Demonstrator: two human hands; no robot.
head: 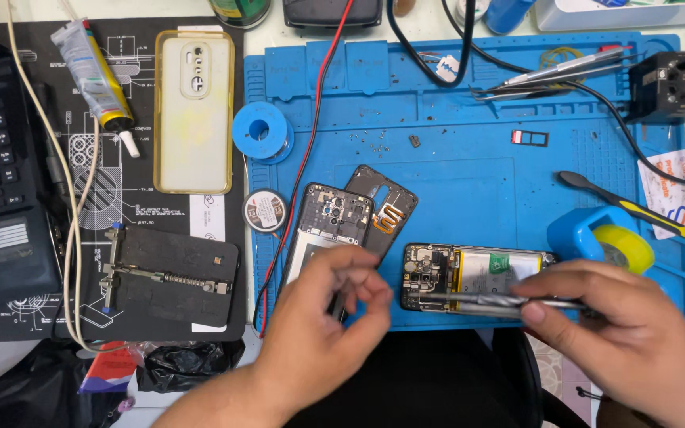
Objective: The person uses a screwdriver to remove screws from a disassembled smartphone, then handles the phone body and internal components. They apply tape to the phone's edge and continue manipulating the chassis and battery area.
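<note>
A matt blue rubbery mat (477,182) is seen under the opened phone (477,277), whose bare metal shields and glossy battery wrap are exposed. A shiny metal tool (477,301) is held over it. At far left, a glossy, yellowed clear plastic case (194,111) is laid.

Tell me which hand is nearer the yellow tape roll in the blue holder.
Right. The right hand sits just below the yellow tape roll, gripping a screwdriver; the left hand is far off to its left.
</note>
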